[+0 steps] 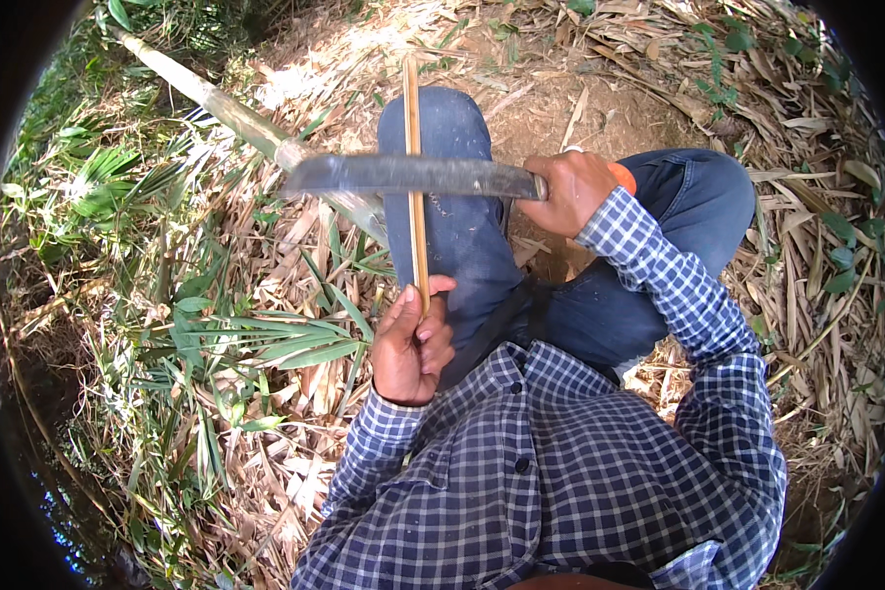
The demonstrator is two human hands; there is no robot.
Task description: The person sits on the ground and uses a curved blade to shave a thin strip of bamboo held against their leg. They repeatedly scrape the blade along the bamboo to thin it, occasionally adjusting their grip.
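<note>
A thin bamboo strip [418, 241] stretches away from me above my left thigh. Its near end is pinched in my left hand [411, 344], between thumb and fingers. My right hand [567, 192] is closed round the handle of a machete [364, 175], and an orange end of that handle [622, 178] shows behind the fist. The wide grey blade points left and lies across the strip, slightly smeared by motion. Whether its edge bites into the bamboo I cannot tell.
A long bamboo pole [236, 116] slants from the upper left down to behind my left knee [438, 123]. Dry leaves [806, 315] litter the ground on the right. Green leaves [305, 339] and undergrowth spread on the left, with bare soil [551, 103] ahead.
</note>
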